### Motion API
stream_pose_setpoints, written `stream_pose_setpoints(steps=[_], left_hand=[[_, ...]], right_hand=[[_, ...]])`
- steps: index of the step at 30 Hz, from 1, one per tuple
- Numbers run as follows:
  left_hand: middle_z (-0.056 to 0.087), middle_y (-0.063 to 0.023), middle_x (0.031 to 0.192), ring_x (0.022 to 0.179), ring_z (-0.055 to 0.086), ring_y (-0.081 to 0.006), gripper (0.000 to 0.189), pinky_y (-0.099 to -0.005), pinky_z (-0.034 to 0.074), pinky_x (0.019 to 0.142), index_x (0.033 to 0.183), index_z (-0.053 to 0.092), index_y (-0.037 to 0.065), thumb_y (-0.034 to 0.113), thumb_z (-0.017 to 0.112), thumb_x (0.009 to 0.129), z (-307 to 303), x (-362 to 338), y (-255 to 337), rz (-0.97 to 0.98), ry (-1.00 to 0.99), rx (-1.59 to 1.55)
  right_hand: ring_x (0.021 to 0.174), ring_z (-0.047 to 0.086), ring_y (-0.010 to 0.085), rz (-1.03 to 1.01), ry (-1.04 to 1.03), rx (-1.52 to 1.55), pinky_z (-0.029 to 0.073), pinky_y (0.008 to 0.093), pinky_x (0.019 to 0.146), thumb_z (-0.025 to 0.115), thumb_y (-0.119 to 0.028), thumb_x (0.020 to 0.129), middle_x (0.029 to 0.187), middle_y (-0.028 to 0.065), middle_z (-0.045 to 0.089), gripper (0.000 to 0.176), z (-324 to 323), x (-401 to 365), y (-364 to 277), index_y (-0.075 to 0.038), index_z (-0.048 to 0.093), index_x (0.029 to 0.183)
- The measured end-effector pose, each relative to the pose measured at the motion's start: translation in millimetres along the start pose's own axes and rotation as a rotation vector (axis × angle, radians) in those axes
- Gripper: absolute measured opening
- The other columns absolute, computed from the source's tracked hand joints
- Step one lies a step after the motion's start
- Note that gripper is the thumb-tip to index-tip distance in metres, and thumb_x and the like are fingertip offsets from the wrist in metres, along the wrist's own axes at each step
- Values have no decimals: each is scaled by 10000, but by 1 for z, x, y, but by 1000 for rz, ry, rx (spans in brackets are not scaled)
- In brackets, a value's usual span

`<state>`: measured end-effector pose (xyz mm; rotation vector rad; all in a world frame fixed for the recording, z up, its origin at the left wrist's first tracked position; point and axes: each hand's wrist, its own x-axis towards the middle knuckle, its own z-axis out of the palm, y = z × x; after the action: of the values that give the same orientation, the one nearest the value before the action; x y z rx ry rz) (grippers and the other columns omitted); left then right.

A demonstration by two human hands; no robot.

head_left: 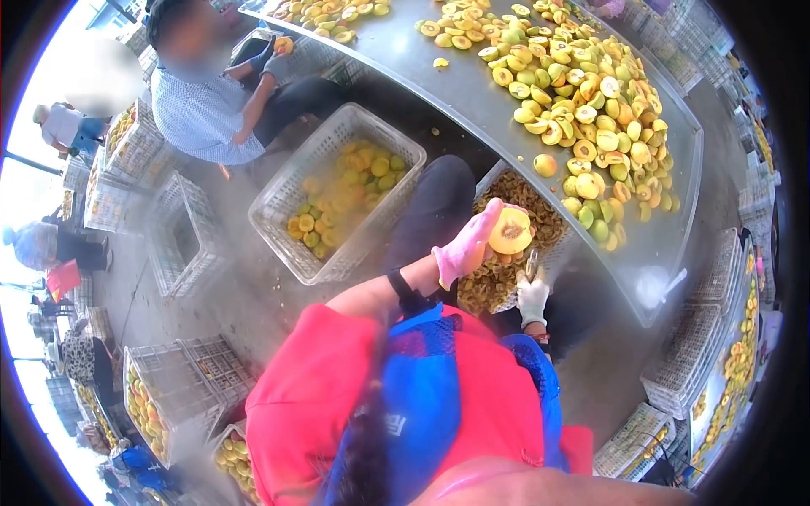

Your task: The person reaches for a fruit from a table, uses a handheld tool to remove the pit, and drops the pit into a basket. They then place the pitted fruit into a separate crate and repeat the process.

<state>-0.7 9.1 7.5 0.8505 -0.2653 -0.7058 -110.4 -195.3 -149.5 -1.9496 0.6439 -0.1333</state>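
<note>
My left hand, in a pink glove, is closed around a halved peach, its cut yellow face turned up and a brown hollow or stone at its middle. Just below it, my right hand, in a white glove, grips a small metal hand tool whose tip points up near the fruit; its exact kind is unclear. Under both hands lies a heap of brown peach stones in a light crate, partly hidden by my left hand and the fruit.
A metal table ahead carries a large pile of halved peaches. To my left stands a white crate of whole peaches. Beyond it a seated person holds a fruit. More crates stand around.
</note>
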Motion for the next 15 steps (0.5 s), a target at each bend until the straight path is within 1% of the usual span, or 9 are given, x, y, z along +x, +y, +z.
stream_pose_setpoints(steps=[3, 6, 9, 12, 13, 14, 15], left_hand=[[666, -115, 1129, 843, 671, -194, 696, -282, 520, 655, 1313, 503, 55, 648, 322, 997, 6, -3, 4, -33, 12, -5], [664, -117, 1131, 841, 670, -197, 697, -288, 528, 660, 1310, 501, 51, 647, 321, 997, 3, 0, 1, -13, -3, 0], [659, -122, 1139, 861, 672, -204, 665, -295, 540, 672, 1316, 494, 47, 617, 353, 1004, 0, 2, 0, 8, -26, -73], [654, -133, 1148, 896, 674, -209, 636, -314, 555, 689, 1321, 488, 37, 582, 397, 1007, -2, 4, -1, 92, 7, -20], [651, -139, 1154, 913, 674, -213, 626, -327, 559, 699, 1327, 484, 35, 568, 411, 1008, -3, 5, 0, 83, 20, -48], [649, -145, 1160, 930, 674, -217, 616, -340, 562, 710, 1332, 480, 33, 554, 426, 1008, -6, 7, 1, 70, 29, -77], [647, -161, 1167, 944, 672, -227, 639, -357, 566, 727, 1334, 476, 30, 572, 429, 999, -7, 7, 5, 96, 40, -52]], right_hand=[[601, 591, 262, -27, 20, -38, 473, 400, 594, 680, -147, 837, 695, 138, 598, 234, 2, 0, 4, 19, 564, 955], [623, 601, 275, -34, 19, -62, 479, 403, 616, 682, -154, 838, 716, 148, 609, 248, 0, 2, 11, 21, 574, 975], [634, 606, 295, -27, 18, -58, 483, 407, 627, 683, -165, 839, 735, 167, 620, 263, 1, 1, 9, 20, 581, 997], [632, 610, 300, -48, 23, -46, 489, 405, 626, 683, -170, 841, 738, 176, 626, 267, 5, 6, 20, 9, 590, 1016], [631, 612, 298, -53, 28, -45, 491, 404, 624, 683, -170, 841, 737, 177, 627, 266, 5, 7, 23, 4, 594, 1022], [633, 615, 299, -130, 63, -69, 495, 405, 625, 683, -171, 842, 739, 175, 631, 265, 6, 8, 28, 0, 596, 1024], [635, 619, 300, -199, 105, -98, 499, 407, 626, 683, -171, 842, 741, 174, 635, 263, 8, 5, 11, -4, 597, 1027]])
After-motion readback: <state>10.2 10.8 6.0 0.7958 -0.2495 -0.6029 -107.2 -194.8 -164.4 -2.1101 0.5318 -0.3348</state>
